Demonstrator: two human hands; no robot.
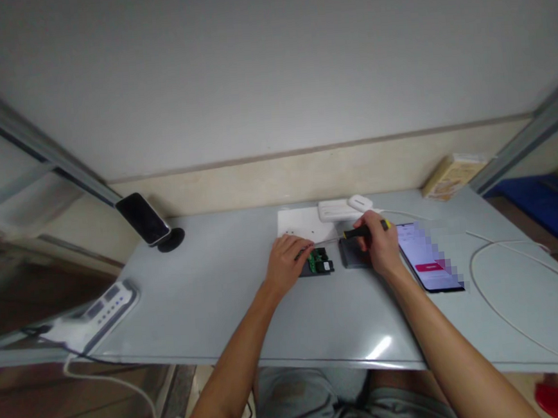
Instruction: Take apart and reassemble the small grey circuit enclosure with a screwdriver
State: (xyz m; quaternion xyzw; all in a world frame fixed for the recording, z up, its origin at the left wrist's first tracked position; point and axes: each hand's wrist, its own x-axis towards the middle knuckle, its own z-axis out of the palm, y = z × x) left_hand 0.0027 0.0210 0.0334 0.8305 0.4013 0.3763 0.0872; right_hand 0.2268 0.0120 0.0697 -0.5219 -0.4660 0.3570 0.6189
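Note:
A screwdriver [357, 232] with a black and yellow handle is gripped in my right hand [377, 243]. Its thin shaft points left, and the tip reaches the fingertips of my left hand [288, 258]. Those fingers are pinched together at the tip; whatever they may hold is too small to make out. Just below them lies a dark device with a green circuit board [319, 262], partly covered by my left hand. A dark grey flat case piece [353, 255] rests beside it, partly under my right hand. Behind is a white sheet [299, 220] with several tiny dark specks on it.
White devices [334, 210] sit at the back, with a cable running right. A lit smartphone [428, 265] lies right of my hand. A looped white cable [474, 271], a small box [453, 176], a phone on a stand [144, 219] and a power strip [106, 313] are farther out.

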